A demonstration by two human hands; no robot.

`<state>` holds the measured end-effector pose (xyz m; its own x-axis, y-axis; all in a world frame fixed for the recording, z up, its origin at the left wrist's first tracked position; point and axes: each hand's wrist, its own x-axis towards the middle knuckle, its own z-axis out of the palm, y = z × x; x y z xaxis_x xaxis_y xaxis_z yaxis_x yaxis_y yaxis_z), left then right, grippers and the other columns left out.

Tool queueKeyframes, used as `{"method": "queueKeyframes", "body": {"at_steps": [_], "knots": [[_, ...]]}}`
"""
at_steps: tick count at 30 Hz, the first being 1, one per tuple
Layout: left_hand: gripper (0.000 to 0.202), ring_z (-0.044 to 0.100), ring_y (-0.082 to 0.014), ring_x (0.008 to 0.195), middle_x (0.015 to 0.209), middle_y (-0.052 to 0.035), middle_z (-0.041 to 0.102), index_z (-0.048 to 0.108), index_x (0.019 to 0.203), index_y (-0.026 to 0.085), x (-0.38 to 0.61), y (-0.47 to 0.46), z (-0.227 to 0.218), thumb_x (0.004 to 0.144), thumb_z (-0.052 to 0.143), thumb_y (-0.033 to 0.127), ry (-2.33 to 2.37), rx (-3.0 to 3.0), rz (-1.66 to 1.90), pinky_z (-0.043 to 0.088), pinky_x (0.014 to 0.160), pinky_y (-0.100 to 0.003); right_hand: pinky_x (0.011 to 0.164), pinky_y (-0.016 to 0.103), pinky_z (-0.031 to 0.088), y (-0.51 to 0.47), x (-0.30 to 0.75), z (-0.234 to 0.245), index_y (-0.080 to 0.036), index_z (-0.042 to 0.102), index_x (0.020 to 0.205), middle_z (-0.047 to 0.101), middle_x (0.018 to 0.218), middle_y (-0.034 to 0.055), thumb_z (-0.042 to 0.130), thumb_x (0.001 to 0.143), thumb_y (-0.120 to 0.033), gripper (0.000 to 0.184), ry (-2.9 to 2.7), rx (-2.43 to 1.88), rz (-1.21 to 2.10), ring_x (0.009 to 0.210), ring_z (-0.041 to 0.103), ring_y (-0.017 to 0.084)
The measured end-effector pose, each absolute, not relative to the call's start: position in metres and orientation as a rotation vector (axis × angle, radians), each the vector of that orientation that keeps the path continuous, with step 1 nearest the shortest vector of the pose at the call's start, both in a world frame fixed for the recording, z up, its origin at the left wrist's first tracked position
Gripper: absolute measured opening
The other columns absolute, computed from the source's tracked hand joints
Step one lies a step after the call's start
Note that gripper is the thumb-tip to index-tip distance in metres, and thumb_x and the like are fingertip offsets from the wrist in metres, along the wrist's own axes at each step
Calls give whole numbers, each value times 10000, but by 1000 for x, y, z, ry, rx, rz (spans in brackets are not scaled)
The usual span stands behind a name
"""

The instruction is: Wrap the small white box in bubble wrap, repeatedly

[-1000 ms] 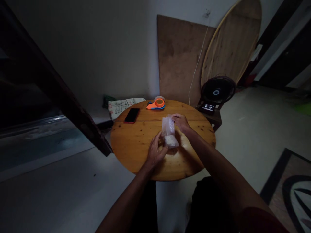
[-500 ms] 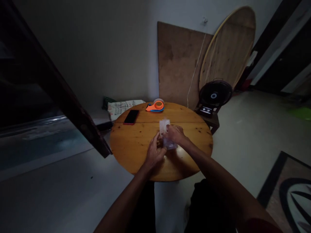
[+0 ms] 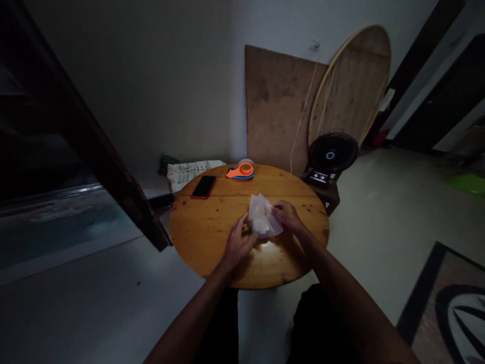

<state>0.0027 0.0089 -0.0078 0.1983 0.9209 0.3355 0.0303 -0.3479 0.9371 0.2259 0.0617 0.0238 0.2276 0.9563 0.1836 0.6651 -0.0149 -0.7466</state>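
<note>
A crinkled, translucent sheet of plastic wrapping lies partly folded on the round wooden table, its right side spread out. Whether anything is inside the folds, I cannot make out. My left hand holds its left edge, thumb low on the near corner and curved fingers along the side. At the upper right edge, my right hand pinches the sheet between thumb and fingers. Beyond both hands, near the far rim, sits an orange and blue tape dispenser.
A phone with a red edge rests at the table's far left. Behind the table a brown board and a round wooden top lean on the wall. A black round appliance stands right of the table; a printed sack lies behind left.
My right hand has moved right and slightly down from over the plastic wrapping to its right edge, and the sheet has spread wider. My left hand stays at the left edge. The view has tilted slightly.
</note>
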Motion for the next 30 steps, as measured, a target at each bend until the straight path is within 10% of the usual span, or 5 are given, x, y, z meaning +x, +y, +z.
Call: {"method": "queueKeyframes", "body": {"at_steps": [17, 30], "knots": [[246, 612, -154, 633, 726, -34, 705, 714, 809, 151, 40, 110, 24, 585, 672, 246, 989, 1146, 991, 466, 611, -256, 631, 234, 397, 104, 203, 29, -228, 726, 747, 718, 779, 19, 552, 732, -244, 175, -1597, -1714, 409, 727, 608, 162], [325, 590, -134, 634, 709, -17, 691, 706, 823, 136, 35, 119, 7, 539, 674, 290, 1034, 944, 1207, 441, 628, -239, 467, 229, 343, 102, 218, 6, -192, 551, 586, 478, 509, -51, 565, 633, -387, 202, -1019, -1342, 825, 473, 439, 107]]}}
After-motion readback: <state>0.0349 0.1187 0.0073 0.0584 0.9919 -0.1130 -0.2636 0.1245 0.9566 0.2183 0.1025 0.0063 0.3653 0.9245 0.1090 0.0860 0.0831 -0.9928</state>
